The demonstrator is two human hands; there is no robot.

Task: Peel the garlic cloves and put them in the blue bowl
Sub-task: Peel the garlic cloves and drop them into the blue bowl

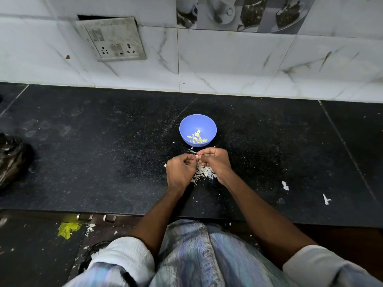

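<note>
- Garlic clove [197, 156]: tiny pale bit, mostly hidden, pinched between both hands just in front of the blue bowl [209, 123].
- Left hand [180, 169] and right hand [215, 161]: fingers curled together, clamped on that clove.
- Peeled cloves [196, 137] in bowl: yellowish, roughly eight, hard to count.
- Papery white skins [204, 171] heaped on black surface [103, 162] under hands.

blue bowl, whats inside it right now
A small heap of peeled garlic cloves lies in the blue bowl. The near wall hides part of the bottom.
</note>
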